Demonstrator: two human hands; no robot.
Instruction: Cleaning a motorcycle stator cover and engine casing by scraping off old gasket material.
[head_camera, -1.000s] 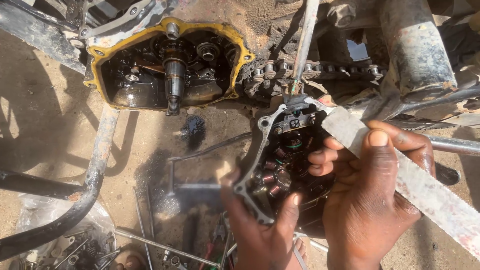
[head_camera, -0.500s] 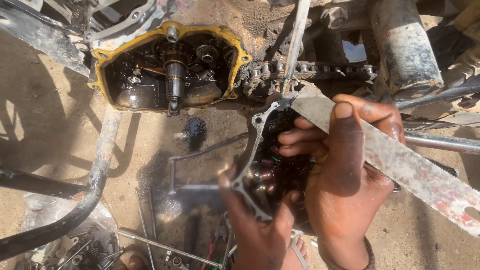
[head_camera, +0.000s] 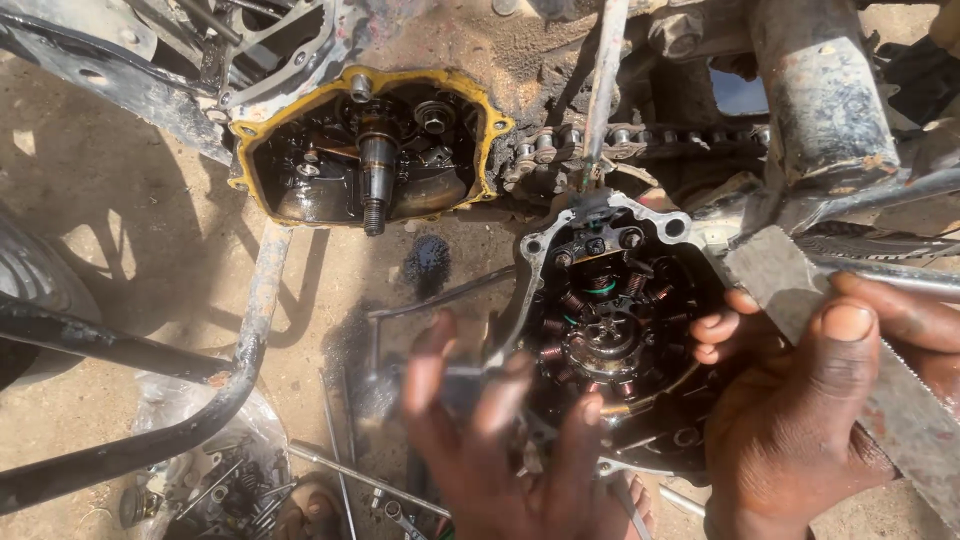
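A greasy engine side cover with copper stator coils (head_camera: 605, 325) is held facing up, low at the right of centre. My right hand (head_camera: 810, 410) grips its right edge together with a flat, rusty hacksaw blade (head_camera: 800, 300) that runs down to the right. My left hand (head_camera: 500, 450) is blurred, fingers spread, just below and left of the cover; whether it touches the cover I cannot tell. Above sits the open engine crankcase (head_camera: 365, 150) with a yellow gasket rim and an oily shaft.
A drive chain (head_camera: 640, 140) runs right of the crankcase. A rusty frame tube (head_camera: 240, 340) curves down at the left. Loose rods and bolts (head_camera: 330, 470) lie on the oily sand, beside a plastic bag of parts (head_camera: 210, 480).
The cover has turned face-up, showing the coils. My left hand has come off its lower edge and spread its fingers. The view has shifted so the crankcase sits further right.
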